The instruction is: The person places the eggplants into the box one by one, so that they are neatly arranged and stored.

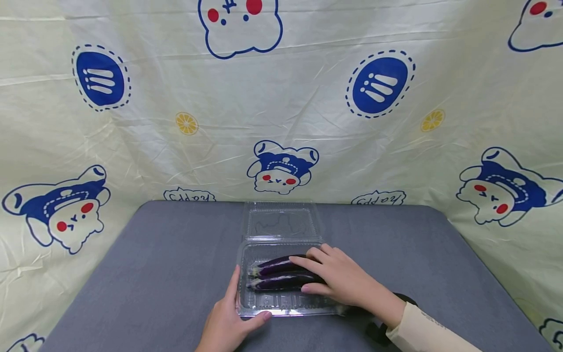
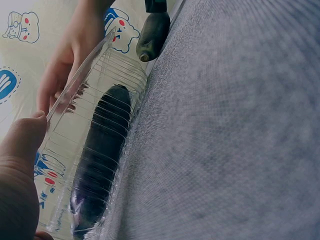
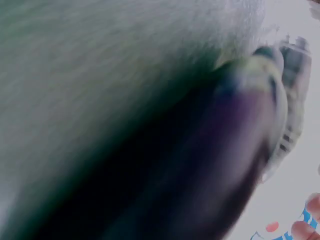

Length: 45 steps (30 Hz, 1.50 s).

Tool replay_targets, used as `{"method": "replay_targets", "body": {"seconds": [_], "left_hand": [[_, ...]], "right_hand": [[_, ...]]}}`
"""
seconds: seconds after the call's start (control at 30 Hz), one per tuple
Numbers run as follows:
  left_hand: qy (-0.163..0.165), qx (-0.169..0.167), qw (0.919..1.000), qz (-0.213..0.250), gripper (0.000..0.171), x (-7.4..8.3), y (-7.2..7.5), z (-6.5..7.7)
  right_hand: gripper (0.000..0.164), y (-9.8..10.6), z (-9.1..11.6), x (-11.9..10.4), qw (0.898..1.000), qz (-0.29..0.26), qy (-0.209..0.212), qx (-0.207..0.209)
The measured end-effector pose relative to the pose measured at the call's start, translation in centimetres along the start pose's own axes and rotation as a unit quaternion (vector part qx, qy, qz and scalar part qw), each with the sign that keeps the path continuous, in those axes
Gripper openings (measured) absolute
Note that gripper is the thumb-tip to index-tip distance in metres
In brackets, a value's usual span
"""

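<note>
Two dark purple eggplants, a far one (image 1: pixel 274 265) and a near one (image 1: pixel 281 281), lie side by side in a clear plastic clamshell box (image 1: pixel 281 311). My left hand (image 1: pixel 226 320) holds the box's front left corner, fingers along the side wall and thumb at the front edge. Over the right ends of both eggplants, my right hand (image 1: pixel 340 274) curls its fingers across the far one, with the thumb against the near one. Those right ends are hidden under the hand. A blurred eggplant (image 3: pixel 200 150) outside the box fills much of the right wrist view.
The box's clear lid (image 1: pixel 281 220) is folded back on the grey cloth-covered table (image 1: pixel 176 274). Beneath my right forearm, a dark loose eggplant (image 2: pixel 153 37) lies just right of the box. A printed curtain (image 1: pixel 308 98) hangs behind and along both sides.
</note>
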<state>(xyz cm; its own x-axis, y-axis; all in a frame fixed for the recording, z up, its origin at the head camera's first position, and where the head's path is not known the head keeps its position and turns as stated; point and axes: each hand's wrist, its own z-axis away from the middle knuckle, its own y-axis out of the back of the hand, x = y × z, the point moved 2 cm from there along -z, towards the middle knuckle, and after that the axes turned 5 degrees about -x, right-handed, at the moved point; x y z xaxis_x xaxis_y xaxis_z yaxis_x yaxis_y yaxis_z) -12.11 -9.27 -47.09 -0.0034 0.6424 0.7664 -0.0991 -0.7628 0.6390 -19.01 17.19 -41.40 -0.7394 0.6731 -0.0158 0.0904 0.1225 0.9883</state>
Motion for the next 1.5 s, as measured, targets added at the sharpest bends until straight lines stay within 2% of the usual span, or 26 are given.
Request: {"method": "replay_targets", "body": {"seconds": [0.37,0.6,0.8,1.07,1.27,1.5], "left_hand": [[-0.011,0.018,0.9998,-0.001,0.123,-0.1,0.0,0.0],[-0.012,0.016,0.9998,-0.001,0.123,-0.1,0.1,0.1],[-0.015,0.018,0.9997,-0.001,0.123,-0.2,0.0,0.0],[-0.009,0.014,0.9998,0.006,0.122,-0.2,0.0,0.1],[-0.018,0.017,0.9997,0.006,0.122,-0.2,0.0,0.0],[-0.017,0.018,0.9996,0.009,0.121,-0.2,0.1,0.0]], "right_hand": [[0.069,1.7,4.0,2.7,0.999,-0.017,-0.051,-0.002],[0.072,1.7,6.2,4.1,0.997,-0.05,-0.056,-0.016],[0.079,1.1,8.2,4.9,0.991,-0.091,-0.08,-0.049],[0.086,0.2,10.4,5.9,0.982,-0.11,-0.108,-0.105],[0.081,-0.5,11.5,6.4,0.982,-0.121,-0.094,-0.113],[0.072,-0.7,11.6,6.5,0.98,-0.136,-0.074,-0.124]]}}
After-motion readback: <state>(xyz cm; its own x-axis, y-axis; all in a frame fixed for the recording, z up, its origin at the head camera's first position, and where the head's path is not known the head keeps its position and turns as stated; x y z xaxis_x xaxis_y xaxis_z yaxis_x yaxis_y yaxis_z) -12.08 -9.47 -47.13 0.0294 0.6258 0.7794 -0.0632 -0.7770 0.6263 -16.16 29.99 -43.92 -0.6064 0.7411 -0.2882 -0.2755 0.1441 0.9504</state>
